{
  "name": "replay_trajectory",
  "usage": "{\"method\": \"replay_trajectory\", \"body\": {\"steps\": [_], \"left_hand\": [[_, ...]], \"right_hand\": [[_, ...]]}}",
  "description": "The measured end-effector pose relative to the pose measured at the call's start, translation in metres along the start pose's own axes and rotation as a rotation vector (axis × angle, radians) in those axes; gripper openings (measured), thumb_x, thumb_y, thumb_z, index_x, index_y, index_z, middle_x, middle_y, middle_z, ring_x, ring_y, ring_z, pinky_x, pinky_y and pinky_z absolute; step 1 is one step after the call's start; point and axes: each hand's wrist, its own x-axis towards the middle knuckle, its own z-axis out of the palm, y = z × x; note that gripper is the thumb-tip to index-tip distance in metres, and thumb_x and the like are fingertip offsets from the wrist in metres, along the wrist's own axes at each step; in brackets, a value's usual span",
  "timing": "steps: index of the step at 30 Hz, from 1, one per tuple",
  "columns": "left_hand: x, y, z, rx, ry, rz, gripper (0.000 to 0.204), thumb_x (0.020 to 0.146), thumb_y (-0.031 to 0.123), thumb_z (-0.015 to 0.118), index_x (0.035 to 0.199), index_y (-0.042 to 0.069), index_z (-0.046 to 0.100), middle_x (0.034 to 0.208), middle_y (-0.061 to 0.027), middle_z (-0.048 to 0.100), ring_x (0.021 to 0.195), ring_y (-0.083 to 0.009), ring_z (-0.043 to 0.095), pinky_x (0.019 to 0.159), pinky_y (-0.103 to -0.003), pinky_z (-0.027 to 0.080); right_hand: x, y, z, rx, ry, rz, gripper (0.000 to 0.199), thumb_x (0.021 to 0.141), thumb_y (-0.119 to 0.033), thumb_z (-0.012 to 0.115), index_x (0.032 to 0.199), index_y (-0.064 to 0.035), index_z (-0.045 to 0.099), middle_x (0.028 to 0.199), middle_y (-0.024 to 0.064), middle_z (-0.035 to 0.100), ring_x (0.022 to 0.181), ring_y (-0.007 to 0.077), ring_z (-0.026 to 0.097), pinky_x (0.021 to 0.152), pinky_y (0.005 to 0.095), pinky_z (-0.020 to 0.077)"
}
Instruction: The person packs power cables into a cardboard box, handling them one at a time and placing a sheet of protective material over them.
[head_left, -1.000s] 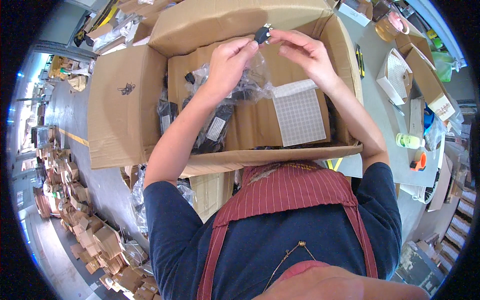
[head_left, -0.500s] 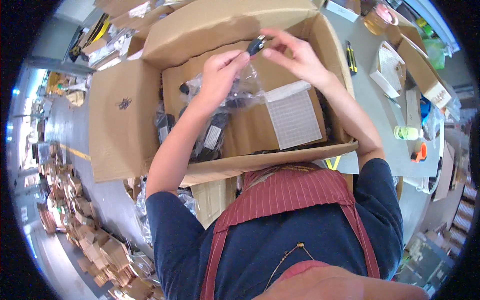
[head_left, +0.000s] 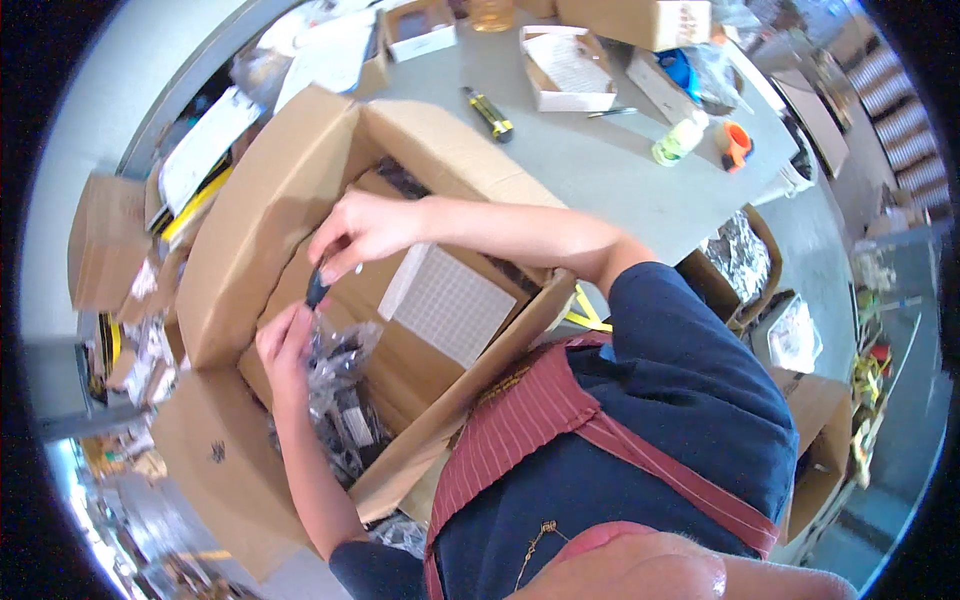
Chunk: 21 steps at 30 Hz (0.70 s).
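Observation:
Over the open cardboard box (head_left: pixel 450 420) my two hands meet at a small black plug (head_left: pixel 317 288). My left hand (head_left: pixel 285 345) pinches its lower end. The fingers of my right hand (head_left: pixel 370 235) close on its upper end, hiding part of it. Below my left hand, black items in clear plastic bags (head_left: pixel 345 400) lie in the box, one with a white label (head_left: pixel 357 425). A white sheet of small grid-marked labels (head_left: pixel 455 305) rests on a cardboard layer beside them.
On the grey table (head_left: pixel 590 180) lie a yellow-black utility knife (head_left: pixel 488 115), a shallow white box (head_left: pixel 568 70), a pen, a small bottle (head_left: pixel 680 138) and an orange tape dispenser (head_left: pixel 735 148). An open carton (head_left: pixel 765 265) with crumpled plastic stands at right.
The view has swung, so the box appears turned and farther left. My right hand, its fingers apart before, now closes on the plug that my left hand keeps holding.

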Motion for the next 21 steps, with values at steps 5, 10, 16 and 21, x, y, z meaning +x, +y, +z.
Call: {"method": "replay_trajectory", "body": {"steps": [5,10,16,21], "left_hand": [[0.003,-0.012,-0.006,-0.049,0.111,0.061,0.031,0.094,0.021,0.058,0.108,-0.004,0.069,0.062,0.0090,0.038,0.054,-0.0014,0.030,0.049,-0.020,0.020],[-0.008,0.000,-0.040,-0.354,0.438,0.164,0.028,0.096,0.020,0.052,0.096,-0.006,0.064,0.105,-0.0154,0.067,0.064,-0.0060,0.046,0.061,-0.022,0.040],[-0.055,0.070,-0.029,-0.394,0.707,0.250,0.041,0.093,0.024,0.056,0.117,-0.008,0.063,0.061,0.0096,0.037,0.054,-0.0019,0.035,0.049,-0.020,0.021],[-0.126,0.112,-0.036,-0.527,0.931,0.321,0.042,0.097,0.029,0.049,0.119,-0.005,0.061,0.063,0.0023,0.048,0.055,-0.0083,0.042,0.052,-0.021,0.032]], "right_hand": [[0.003,0.010,0.000,0.088,0.148,-0.017,0.020,0.090,-0.020,0.065,0.101,-0.0045,0.071,0.074,0.0068,0.068,0.058,0.0126,0.063,0.056,0.0276,0.0506],[0.007,0.017,-0.007,0.085,0.337,0.264,0.022,0.092,-0.025,0.063,0.099,-0.0056,0.072,0.071,0.0031,0.066,0.061,0.0094,0.062,0.058,0.0273,0.0516],[0.001,0.016,-0.001,0.128,0.268,0.284,0.026,0.093,-0.029,0.061,0.094,-0.0059,0.072,0.063,-0.0005,0.057,0.056,0.0067,0.052,0.052,0.0242,0.0439],[-0.002,0.006,0.002,0.106,0.237,0.322,0.022,0.093,-0.026,0.060,0.096,-0.0078,0.073,0.062,-0.0042,0.054,0.054,0.0042,0.047,0.050,0.0218,0.0390]]}}
